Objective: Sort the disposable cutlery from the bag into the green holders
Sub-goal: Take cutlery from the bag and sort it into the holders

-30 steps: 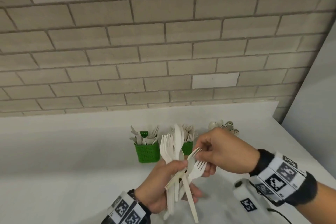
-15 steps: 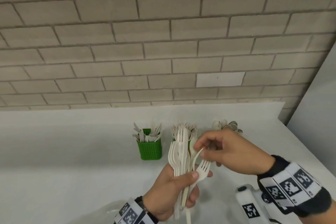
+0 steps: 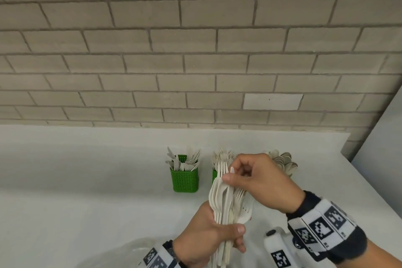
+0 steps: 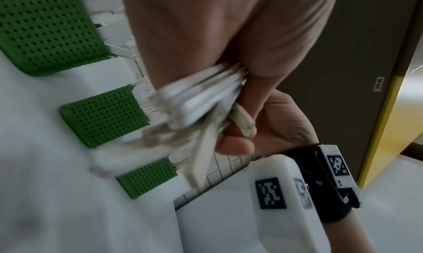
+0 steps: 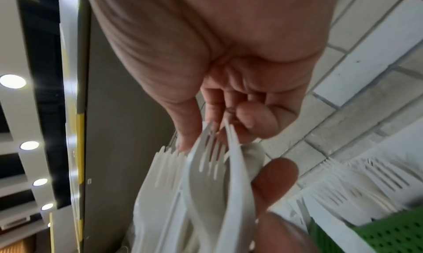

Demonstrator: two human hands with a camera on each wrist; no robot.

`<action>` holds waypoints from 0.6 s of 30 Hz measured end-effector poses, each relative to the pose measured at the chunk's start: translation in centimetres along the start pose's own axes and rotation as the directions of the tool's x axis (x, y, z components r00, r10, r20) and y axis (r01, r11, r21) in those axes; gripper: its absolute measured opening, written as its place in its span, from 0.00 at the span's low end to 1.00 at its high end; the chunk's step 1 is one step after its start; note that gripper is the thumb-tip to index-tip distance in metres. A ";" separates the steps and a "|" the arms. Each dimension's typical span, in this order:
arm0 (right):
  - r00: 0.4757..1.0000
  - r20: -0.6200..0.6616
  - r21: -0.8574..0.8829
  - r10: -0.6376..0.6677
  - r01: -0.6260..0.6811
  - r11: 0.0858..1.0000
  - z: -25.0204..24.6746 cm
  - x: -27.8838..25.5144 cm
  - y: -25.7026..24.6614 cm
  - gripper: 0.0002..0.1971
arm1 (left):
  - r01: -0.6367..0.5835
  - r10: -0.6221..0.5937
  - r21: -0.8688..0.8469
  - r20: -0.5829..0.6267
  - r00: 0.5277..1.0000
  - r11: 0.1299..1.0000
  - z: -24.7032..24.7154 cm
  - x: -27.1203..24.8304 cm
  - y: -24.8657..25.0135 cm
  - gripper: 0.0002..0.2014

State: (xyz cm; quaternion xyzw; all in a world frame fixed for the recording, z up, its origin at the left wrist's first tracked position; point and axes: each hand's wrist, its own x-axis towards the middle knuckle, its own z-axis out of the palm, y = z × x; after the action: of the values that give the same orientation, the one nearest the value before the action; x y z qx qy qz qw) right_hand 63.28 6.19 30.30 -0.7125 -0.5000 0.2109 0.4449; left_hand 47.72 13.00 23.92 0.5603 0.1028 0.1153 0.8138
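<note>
My left hand (image 3: 217,233) grips a bundle of white plastic forks (image 3: 220,198) by the handles, tines up, in front of the holders. My right hand (image 3: 243,177) reaches in from the right and pinches the top of one fork between thumb and curled forefinger. In the right wrist view its fingertips (image 5: 190,139) touch the fork tines (image 5: 210,159). Three green holders stand in a row: the left holder (image 3: 185,180) has knives, the middle holder (image 3: 214,175) has forks and is half hidden by the bundle, and the right one shows only its spoons (image 3: 283,161). The left wrist view shows the bundle (image 4: 201,97) blurred.
A clear plastic bag (image 3: 130,252) lies at the near left edge of the white counter (image 3: 87,180). A brick wall (image 3: 195,61) closes the back, and a grey panel (image 3: 380,148) stands at the right. In the left wrist view the holders (image 4: 105,115) lie close beyond the hands.
The splayed forks have been drawn together into a tighter upright bundle. My right hand has shifted from the loose fork on the bundle's right side to its top.
</note>
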 end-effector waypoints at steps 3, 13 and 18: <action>1.000 0.001 0.051 0.009 -0.009 0.999 0.1 0.3 0.0 0.09 | 0.043 -0.043 -0.015 -0.012 0.999 0.999 -0.8 -0.2 0.4 0.16; 0.965 -0.260 0.333 -0.045 0.133 0.933 -2.7 3.6 -3.7 0.05 | 0.100 -0.108 -0.118 -0.056 0.993 0.988 -3.1 -0.9 0.4 0.23; 0.908 -0.375 0.155 -0.188 0.261 0.953 -2.6 7.9 -5.2 0.06 | -0.009 -0.045 -0.246 -0.211 0.976 0.969 -4.3 -1.8 0.6 0.26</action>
State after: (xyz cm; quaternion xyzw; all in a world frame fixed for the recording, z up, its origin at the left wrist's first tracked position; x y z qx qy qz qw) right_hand 65.73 12.70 37.21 -0.6275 -0.4662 0.0750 0.6191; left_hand 44.69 16.49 23.05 0.4384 0.1802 0.1798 0.8620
